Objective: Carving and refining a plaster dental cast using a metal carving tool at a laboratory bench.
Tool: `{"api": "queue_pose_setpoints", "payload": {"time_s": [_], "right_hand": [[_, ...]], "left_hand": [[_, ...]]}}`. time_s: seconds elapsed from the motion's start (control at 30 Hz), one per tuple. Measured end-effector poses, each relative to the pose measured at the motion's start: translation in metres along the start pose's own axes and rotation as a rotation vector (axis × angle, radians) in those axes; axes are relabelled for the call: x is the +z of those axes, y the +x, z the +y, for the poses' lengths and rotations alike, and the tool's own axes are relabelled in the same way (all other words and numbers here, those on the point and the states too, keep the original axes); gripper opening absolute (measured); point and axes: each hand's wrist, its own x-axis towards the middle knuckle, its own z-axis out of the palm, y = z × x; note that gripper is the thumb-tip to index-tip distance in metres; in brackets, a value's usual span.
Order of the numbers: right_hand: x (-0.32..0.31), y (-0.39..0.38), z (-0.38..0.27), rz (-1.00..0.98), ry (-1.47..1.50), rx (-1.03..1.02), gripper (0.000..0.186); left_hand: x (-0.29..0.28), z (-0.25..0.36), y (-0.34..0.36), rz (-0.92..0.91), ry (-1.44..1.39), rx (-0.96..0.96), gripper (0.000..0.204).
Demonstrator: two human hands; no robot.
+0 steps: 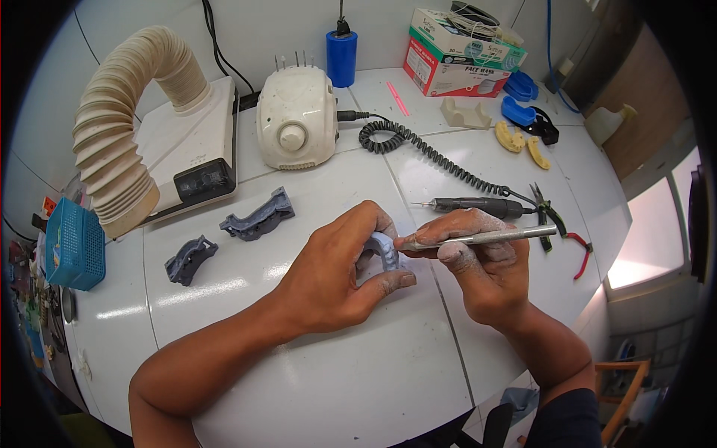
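Observation:
My left hand point(340, 269) is closed round a small pale blue dental cast point(387, 252), its fingers curled behind it and thumb along the near side. My right hand point(482, 276), dusted with white powder, grips a slim silver metal hand tool point(500, 236), whose working end points left at the cast, partly hidden by fingers. Two dark grey moulded pieces point(258, 213) point(190, 260) lie to the left of my hands. A black rotary handpiece point(478, 207) rests just beyond my right hand, beside pliers point(579, 250) with red handles.
A white suction unit with hose point(116, 127), a blue basket point(75, 254), a white control box point(295, 119) with coiled cord, a blue cylinder point(341, 58), stacked boxes point(455, 67), yellow casts point(515, 138) and blue trays point(517, 110) surround the work area on the white tiled table point(314, 388).

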Motion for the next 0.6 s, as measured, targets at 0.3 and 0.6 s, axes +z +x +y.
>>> {"api": "queue_pose_setpoints", "payload": {"time_s": [0.3, 0.6], "right_hand": [[0.0010, 0.0004, 0.0008, 0.005, 0.018, -0.025, 0.016], [0.0002, 0.0008, 0.0001, -0.012, -0.005, -0.031, 0.017]], "left_hand": [[0.0002, -0.0005, 0.0003, 0.003, 0.000, 0.007, 0.047], [0.0002, -0.0023, 0.0007, 0.004, 0.001, 0.024, 0.047]]}}
